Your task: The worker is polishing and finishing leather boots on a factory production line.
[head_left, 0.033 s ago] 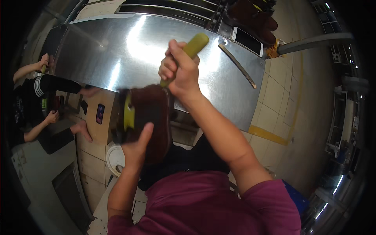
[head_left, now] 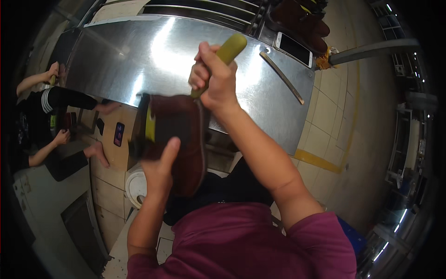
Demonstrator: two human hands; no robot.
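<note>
My left hand (head_left: 160, 162) is closed round a dark reddish-brown leather boot (head_left: 188, 158), its thumb lying along the side. A yellow-green strip shows on the boot, which I hold above my lap at the bench's near edge. In my right fist (head_left: 216, 74) is an olive-yellow tool handle (head_left: 233, 46), slanting from upper right to lower left. The tool's lower end meets or nearly meets the boot's upper edge; its working tip is hidden or blurred, so its kind does not show.
A shiny metal bench (head_left: 111, 56) spans the front. A thin wooden strip (head_left: 282, 78) and a white phone (head_left: 294, 49) lie on its right side, near more brown boots (head_left: 302, 23). At left, another person (head_left: 51, 102) sits by a wooden box (head_left: 121, 153). A white bucket (head_left: 135, 186) stands near my left arm.
The boot has shifted slightly up and turned a little in my left hand's grip. My right hand and the tool have risen slightly.
</note>
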